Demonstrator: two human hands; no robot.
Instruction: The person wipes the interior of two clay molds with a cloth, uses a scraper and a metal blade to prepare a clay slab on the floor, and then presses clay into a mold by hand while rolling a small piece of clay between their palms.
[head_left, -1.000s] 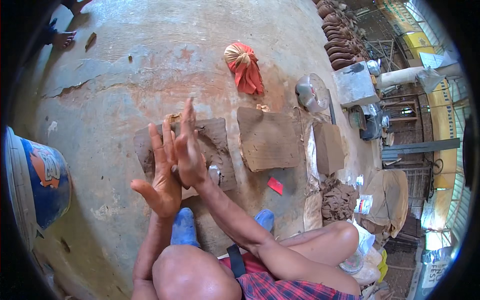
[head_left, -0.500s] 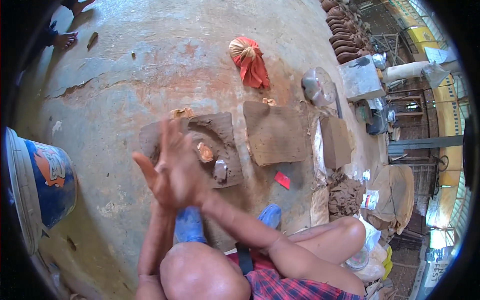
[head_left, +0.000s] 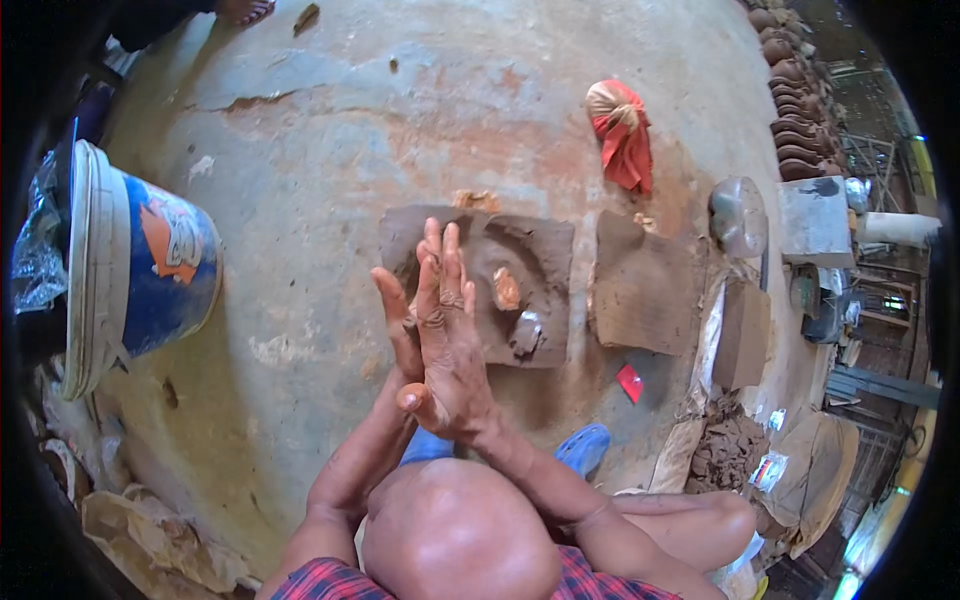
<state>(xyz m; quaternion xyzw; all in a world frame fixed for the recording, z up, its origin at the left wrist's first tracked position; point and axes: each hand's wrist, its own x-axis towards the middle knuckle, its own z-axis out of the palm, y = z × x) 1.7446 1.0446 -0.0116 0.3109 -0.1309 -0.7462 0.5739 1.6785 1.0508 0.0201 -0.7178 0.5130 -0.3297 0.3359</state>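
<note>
Clay-smeared palms meet in front of the person's chest: the left hand (head_left: 400,335) and the right hand (head_left: 452,345) are pressed flat against each other, fingers straight and pointing away from the body, the right a little ahead so that its fingertips overlap the near left part of the dark clay slab (head_left: 490,285). Both forearms rise from the lower edge and converge at the wrists, the right one crossing in from the bent knee. Whether anything is squeezed between the palms cannot be told; nothing shows at their edges, and neither hand grips a thing.

Lying on the stained concrete floor (head_left: 330,160), roughly at its middle, the slab has a shallow curved groove worn into its top. Near its right edge rest a small orange-brown lump of clay (head_left: 507,290) and, just nearer the person, a small grey lump (head_left: 526,332); both are apart from the hands. Just beside the slab's right edge lies a second brown slab (head_left: 645,290), and a small red scrap (head_left: 630,383) sits on the floor close to that one's near corner.

At the floor's left edge stands a blue bucket (head_left: 150,270) with a white rim. A red cloth bundle (head_left: 622,135) lies toward the far right, and a heap of raw clay (head_left: 725,455) is near the right knee.
</note>
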